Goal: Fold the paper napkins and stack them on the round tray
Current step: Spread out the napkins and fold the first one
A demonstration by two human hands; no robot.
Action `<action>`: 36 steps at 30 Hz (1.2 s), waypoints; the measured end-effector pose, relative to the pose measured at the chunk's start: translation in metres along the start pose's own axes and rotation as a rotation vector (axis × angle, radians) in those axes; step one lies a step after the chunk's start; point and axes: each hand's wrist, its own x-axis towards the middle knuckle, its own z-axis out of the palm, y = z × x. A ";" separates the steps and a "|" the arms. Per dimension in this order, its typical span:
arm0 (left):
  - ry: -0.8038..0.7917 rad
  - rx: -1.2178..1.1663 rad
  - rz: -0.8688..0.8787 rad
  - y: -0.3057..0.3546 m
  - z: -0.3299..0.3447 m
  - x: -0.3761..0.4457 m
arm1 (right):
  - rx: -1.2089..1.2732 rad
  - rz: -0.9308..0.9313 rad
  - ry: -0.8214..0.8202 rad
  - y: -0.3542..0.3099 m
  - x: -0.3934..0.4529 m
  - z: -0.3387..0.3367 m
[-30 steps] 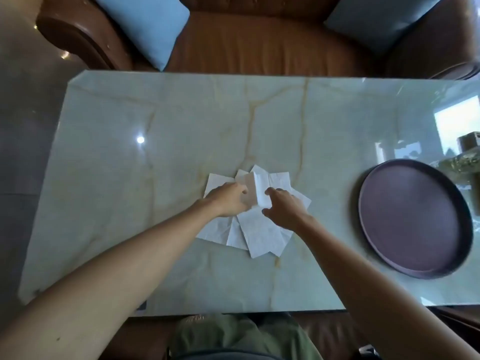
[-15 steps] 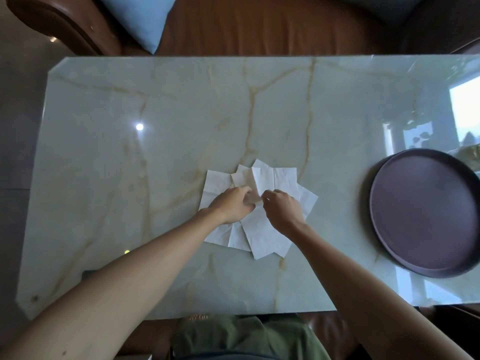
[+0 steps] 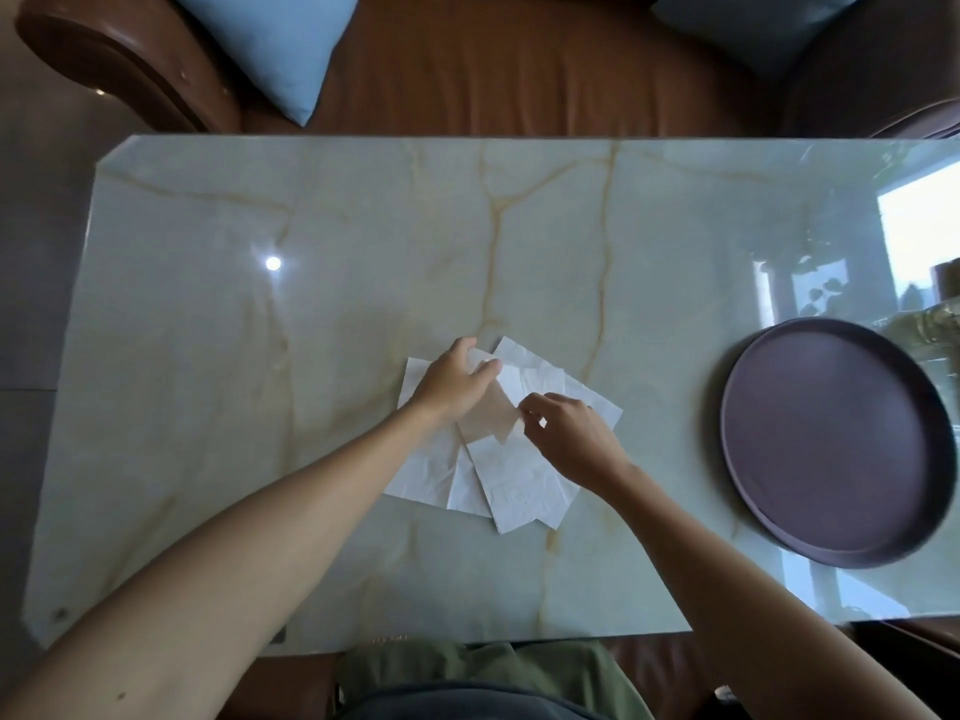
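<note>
Several white paper napkins lie fanned and overlapping in the middle of the marble table. Both hands hold the top napkin, lifted off the pile with its shaded underside toward me. My left hand pinches its far corner, my right hand pinches its near right corner. The round dark purple tray sits bare at the right end of the table, well apart from the napkins.
The pale green marble table has a leather sofa with blue cushions beyond its far edge. A glass object stands just behind the tray at the right edge.
Both hands pinched the top napkin at the pile's centre and have drawn apart, raising it off the pile. The camera has tilted slightly.
</note>
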 end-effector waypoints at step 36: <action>-0.037 -0.138 0.333 0.015 -0.049 -0.081 | 0.573 0.129 0.098 -0.019 -0.053 -0.055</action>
